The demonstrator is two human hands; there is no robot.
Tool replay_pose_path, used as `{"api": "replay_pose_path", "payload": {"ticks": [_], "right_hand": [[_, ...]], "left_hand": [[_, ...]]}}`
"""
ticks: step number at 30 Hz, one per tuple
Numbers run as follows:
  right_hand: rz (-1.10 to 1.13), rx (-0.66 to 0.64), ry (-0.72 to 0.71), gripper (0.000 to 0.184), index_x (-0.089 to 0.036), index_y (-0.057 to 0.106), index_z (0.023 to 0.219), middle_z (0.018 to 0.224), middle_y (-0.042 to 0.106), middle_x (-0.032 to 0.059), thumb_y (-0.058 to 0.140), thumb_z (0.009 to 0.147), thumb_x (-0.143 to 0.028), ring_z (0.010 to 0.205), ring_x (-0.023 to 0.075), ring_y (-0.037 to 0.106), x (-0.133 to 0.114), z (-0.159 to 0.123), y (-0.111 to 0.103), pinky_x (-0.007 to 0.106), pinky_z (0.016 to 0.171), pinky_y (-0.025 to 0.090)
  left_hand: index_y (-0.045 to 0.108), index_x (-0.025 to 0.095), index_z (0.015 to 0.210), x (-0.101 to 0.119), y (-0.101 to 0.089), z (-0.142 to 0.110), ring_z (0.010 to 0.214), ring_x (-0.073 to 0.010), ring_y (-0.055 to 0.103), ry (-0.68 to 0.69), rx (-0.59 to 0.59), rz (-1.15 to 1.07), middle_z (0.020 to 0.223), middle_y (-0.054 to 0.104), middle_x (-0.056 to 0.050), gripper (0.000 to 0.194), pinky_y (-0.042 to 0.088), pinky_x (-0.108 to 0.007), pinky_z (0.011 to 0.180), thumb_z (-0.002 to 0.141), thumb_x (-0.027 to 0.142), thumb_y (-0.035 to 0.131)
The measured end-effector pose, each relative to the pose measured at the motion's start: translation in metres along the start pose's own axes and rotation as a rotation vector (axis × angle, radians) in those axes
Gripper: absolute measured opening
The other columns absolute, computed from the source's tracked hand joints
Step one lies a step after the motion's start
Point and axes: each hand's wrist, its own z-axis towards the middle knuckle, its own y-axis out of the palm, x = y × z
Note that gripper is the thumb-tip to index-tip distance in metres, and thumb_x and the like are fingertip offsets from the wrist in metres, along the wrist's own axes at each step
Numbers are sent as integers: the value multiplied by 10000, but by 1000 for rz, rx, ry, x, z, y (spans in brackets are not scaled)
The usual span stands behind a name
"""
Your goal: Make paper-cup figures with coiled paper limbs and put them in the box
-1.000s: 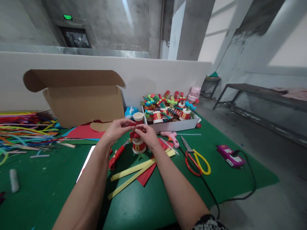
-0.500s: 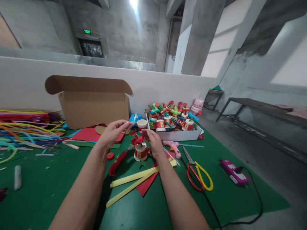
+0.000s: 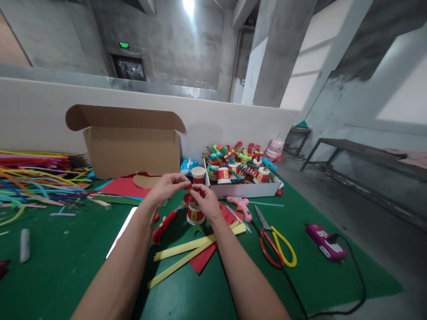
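A red craft figure (image 3: 187, 198) stands on an upturned red-and-white paper cup (image 3: 195, 215) in front of me. My left hand (image 3: 171, 186) pinches at a small red piece at the figure's top. Thumb and fingers of my right hand (image 3: 207, 203) close on the same spot from the right, partly hiding the figure. Just behind stands another paper cup (image 3: 198, 174), upright. A red-handled tool (image 3: 164, 226) lies left of the figure. Yellow strips (image 3: 187, 250) and red paper (image 3: 203, 259) lie below my right hand.
A white box (image 3: 247, 191) of finished cup figures stands behind on the right. Nearby lie a pink glue gun (image 3: 240, 205), scissors (image 3: 274, 242) and a purple power box (image 3: 326, 241). Coloured pipe cleaners (image 3: 40, 178) and an open cardboard box (image 3: 133, 151) are at left.
My hands have come together over the figure's top, fingers pinching; before, they were apart on either side. A white flat thing now shows beside my left forearm.
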Motion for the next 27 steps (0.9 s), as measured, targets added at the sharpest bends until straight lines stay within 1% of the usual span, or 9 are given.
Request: {"api": "replay_pose_path", "payload": {"ticks": [6, 9, 11, 13, 16, 19, 21, 24, 27], "right_hand": [[59, -81, 37, 343, -200, 642, 902, 802, 690, 2, 722, 691, -458, 750, 164, 653, -4, -1, -8, 295, 728, 512], [46, -93, 54, 323, -198, 648, 878, 792, 690, -2, 727, 687, -446, 738, 160, 653, -7, -2, -12, 294, 729, 513], [38, -58, 61, 331, -196, 654, 877, 801, 696, 0, 744, 664, -433, 750, 159, 651, -7, 0, -15, 294, 738, 514], [44, 2, 57, 349, -190, 653, 876, 827, 705, 9, 760, 638, -422, 786, 162, 650, -6, 2, -19, 299, 770, 513], [74, 67, 49, 352, -184, 640, 861, 854, 712, 20, 760, 630, -421, 836, 166, 650, -5, 5, -25, 312, 824, 500], [72, 64, 54, 352, -185, 638, 865, 851, 711, 20, 757, 640, -429, 857, 170, 649, -6, 7, -29, 320, 846, 489], [47, 48, 54, 357, -185, 640, 867, 846, 707, 21, 747, 658, -453, 872, 171, 646, -9, 7, -31, 322, 860, 482], [-7, 5, 51, 378, -181, 641, 896, 883, 703, 37, 723, 691, -488, 903, 170, 638, -16, 4, -32, 324, 877, 471], [-92, -77, 51, 424, -188, 639, 972, 990, 692, 51, 773, 653, -435, 941, 176, 629, -23, 0, -32, 324, 871, 478]], "left_hand": [[697, 157, 684, -6, 17, 5, 660, -170, 581, -4, 58, -71, 676, 676, -40, 435, 444, -283, 643, 531, 558, 763], [695, 153, 696, -10, 26, 8, 656, -173, 565, -17, 70, -96, 672, 661, -39, 478, 430, -290, 631, 522, 594, 759], [686, 152, 718, -12, 30, 9, 644, -164, 546, -12, 91, -94, 672, 643, -31, 505, 412, -284, 616, 541, 622, 738], [678, 155, 778, -14, 30, 11, 644, -149, 533, 17, 117, -121, 701, 631, -21, 504, 411, -278, 629, 605, 628, 689], [664, 170, 908, -17, 22, 11, 731, -153, 565, 34, 124, -177, 801, 647, -28, 394, 437, -282, 702, 667, 481, 653], [654, 177, 959, -19, 8, 7, 900, -190, 592, 15, 35, -120, 913, 669, -49, 383, 448, -309, 811, 583, 247, 628], [648, 185, 981, -19, 0, 3, 969, -210, 590, 12, -80, -63, 969, 672, -53, 440, 446, -332, 866, 545, 183, 589], [622, 196, 1006, -20, -5, -1, 991, -225, 598, 12, -211, -28, 1013, 667, -49, 455, 452, -355, 883, 553, 185, 588], [602, 191, 978, -20, -3, 0, 949, -222, 602, 13, -202, -12, 960, 659, -42, 395, 462, -353, 851, 587, 243, 632]]}}
